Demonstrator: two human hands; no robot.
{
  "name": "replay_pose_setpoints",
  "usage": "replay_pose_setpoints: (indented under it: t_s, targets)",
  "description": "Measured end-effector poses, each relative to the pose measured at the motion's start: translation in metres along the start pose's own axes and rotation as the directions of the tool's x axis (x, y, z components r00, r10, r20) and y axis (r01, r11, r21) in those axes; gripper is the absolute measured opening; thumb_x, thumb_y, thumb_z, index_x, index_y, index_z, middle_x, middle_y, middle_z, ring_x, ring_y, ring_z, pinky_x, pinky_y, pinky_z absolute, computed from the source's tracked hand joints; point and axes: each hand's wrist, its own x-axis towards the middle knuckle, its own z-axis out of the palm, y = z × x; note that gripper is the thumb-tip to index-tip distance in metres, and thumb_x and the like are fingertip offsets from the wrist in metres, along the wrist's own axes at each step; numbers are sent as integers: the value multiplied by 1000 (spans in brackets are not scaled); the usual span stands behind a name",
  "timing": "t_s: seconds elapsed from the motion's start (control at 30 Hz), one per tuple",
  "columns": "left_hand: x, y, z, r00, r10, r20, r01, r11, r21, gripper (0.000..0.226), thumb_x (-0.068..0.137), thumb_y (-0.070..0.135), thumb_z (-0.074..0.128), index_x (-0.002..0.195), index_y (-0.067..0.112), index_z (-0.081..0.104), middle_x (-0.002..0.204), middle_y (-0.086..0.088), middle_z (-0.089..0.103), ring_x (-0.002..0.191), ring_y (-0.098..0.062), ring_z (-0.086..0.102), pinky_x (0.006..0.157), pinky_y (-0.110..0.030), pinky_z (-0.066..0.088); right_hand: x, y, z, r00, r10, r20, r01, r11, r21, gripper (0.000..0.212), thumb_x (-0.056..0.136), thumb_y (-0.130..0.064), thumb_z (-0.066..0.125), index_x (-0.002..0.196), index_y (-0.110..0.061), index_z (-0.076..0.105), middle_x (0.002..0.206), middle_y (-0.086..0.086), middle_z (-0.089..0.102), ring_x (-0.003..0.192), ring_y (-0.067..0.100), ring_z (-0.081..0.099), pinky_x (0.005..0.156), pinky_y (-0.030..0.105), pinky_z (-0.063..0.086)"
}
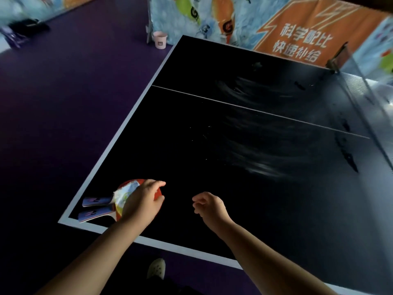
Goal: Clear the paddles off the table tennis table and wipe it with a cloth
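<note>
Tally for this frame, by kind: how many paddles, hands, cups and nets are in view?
paddles: 2, stacked
hands: 2, the left hand on the paddles, the right hand holding nothing
pink cup: 1, on the floor
net: 1
Total: 6

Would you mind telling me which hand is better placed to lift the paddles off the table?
Left. The left hand grips the two paddles at the table's near corner; the right hand hovers empty apart.

I see 2 red paddles (124,193) stacked on the streaky black table (212,167), near-left corner, handles pointing left.
</note>
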Motion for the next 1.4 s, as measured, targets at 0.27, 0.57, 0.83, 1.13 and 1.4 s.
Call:
replay_pose_setpoints:
  t_s: [0.27, 0.57, 0.83, 1.13, 1.4]
  targets:
    - [-32, 37, -15, 998, 61, -33, -61, 998, -16, 35, 88, 24, 62, 123, 28, 57, 120, 13, 55, 88, 2, 51, 63, -11, 35, -15, -24, -49, 989, -119, -82, 116, 992, -40, 32, 88, -6, 59, 81, -37, 60, 78, -14, 66, 75, 9, 66, 76, 28, 54]
    - [-52, -51, -106, 985, -144, -97, 142, 990, -24, 29, 86, 27, 63, 115, 29, 61, 96, 17, 54, 77, 4, 52, 59, -13, 38, -16, -93, 46, 981, -196, 6, 195, 967, -166, 16, 88, -7, 58, 93, -18, 69, 82, -1, 70, 76, 15, 68, 72, 28, 54]
    - [-83, -219, -234, 968, -216, -130, 211, 976, -49, 27, 88, 26, 62, 114, 30, 62, 91, 21, 55, 76, 9, 53, 59, -7, 35, -9, -214, 223, 977, -193, 86, 205, 963, -174, 32, 86, -8, 59, 72, -37, 59, 79, -5, 69, 78, 17, 67, 72, 31, 53]
    - [-66, -358, -347, 970, -234, -65, 231, 972, -52, 25, 90, 27, 60, 114, 31, 61, 97, 25, 57, 82, 12, 53, 60, -3, 37, 14, -323, 366, 979, -153, 138, 173, 973, -150, 19, 96, -17, 54, 86, -30, 63, 84, -3, 70, 79, 13, 67, 60, 19, 48]
    - [39, -425, -382, 979, -190, 67, 192, 981, -9, 23, 88, 28, 61, 110, 34, 62, 101, 22, 61, 87, 8, 57, 73, -11, 47, 116, -370, 405, 992, -72, 106, 88, 985, -151, 18, 95, -17, 54, 88, -29, 65, 78, -8, 68, 72, 4, 63, 54, 12, 44]
